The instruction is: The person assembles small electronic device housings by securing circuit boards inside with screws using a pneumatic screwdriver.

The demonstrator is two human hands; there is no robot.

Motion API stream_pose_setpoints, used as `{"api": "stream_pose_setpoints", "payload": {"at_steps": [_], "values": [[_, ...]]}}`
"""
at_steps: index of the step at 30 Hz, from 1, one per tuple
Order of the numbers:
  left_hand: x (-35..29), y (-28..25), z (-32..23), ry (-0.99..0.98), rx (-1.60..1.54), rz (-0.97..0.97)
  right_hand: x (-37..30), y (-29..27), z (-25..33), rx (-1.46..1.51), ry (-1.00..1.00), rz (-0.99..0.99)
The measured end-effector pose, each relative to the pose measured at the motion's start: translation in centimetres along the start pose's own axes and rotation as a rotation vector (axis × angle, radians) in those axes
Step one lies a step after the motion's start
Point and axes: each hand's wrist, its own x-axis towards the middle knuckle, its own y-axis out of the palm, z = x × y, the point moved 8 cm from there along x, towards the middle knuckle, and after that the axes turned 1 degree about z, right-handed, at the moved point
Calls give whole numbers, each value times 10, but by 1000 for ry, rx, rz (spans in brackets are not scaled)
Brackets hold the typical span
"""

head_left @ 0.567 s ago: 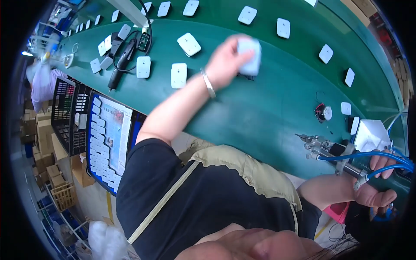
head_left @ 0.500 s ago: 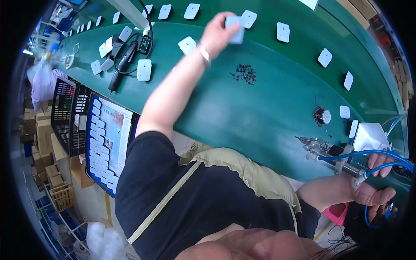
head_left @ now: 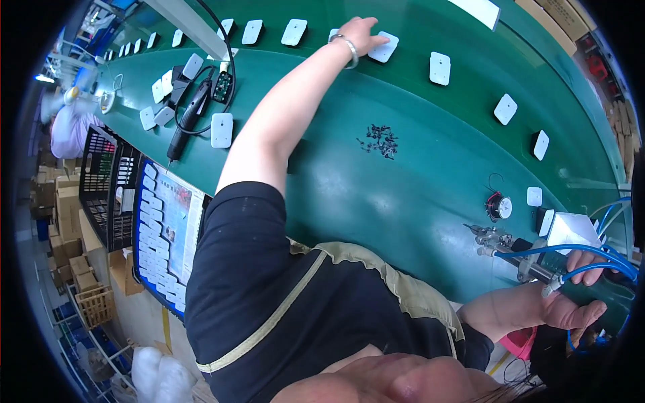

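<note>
My left hand [head_left: 361, 37] reaches to the far side of the green bench, fingers spread. Its fingertips lie at the edge of a white rounded plate on a dark base [head_left: 383, 48] and seem to touch it. Another white plate [head_left: 334, 32] shows partly behind my left wrist. At the right, my right hand [head_left: 571, 307] is beside a metal cylinder tool with blue air hoses [head_left: 531, 265]. Its thumb and fingers stand apart on either side of the tool's rear end, which hides part of the hand. I see nothing held in it.
White-plated pieces line the bench's far strip. A pile of small black parts [head_left: 379, 141] lies mid-bench. A round speaker-like part with wires [head_left: 498, 206] sits at right. At left are an electric screwdriver [head_left: 189, 117] and a grey post [head_left: 191, 27]; below, a blue-rimmed tray [head_left: 161, 235] and black crate [head_left: 101, 181].
The pale box-shaped piece has left my left hand; a white plate now shows behind that wrist. My left fingers have spread by the neighbouring plate. My right hand stays near the tool.
</note>
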Motion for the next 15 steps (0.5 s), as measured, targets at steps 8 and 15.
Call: {"api": "stream_pose_setpoints", "payload": {"at_steps": [8, 15], "values": [[17, 59, 6, -212, -101, 365, -2, -4, 6, -75, 12, 20], [-10, 28, -24, -26, -525, 123, 19, 14, 6, -230, -115, 101]]}}
